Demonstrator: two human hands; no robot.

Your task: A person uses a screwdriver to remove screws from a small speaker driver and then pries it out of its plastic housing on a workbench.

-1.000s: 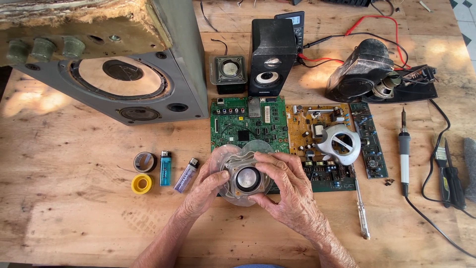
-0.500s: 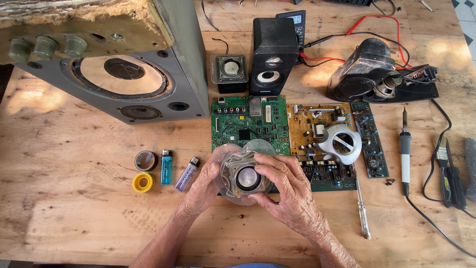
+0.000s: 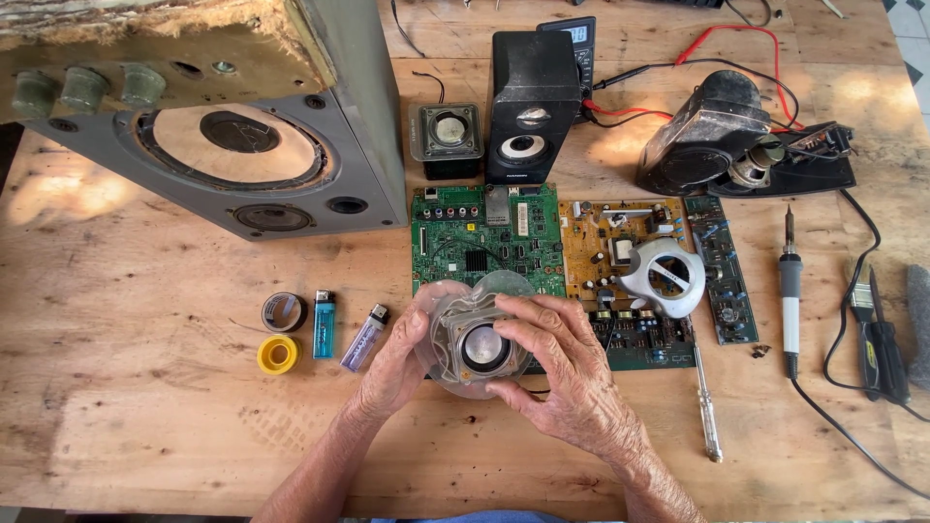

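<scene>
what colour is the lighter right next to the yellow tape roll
Blue, a translucent blue lighter beside the yellow tape roll; the head view shows it clearly.

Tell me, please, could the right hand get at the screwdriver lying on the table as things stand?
Probably yes, once it lets go: the right hand now helps hold the small speaker driver, but the screwdriver lies just to its right on bare wood, nothing between.

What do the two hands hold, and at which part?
Both hands, left and right, hold a small round speaker driver by its clear outer rim.
</scene>
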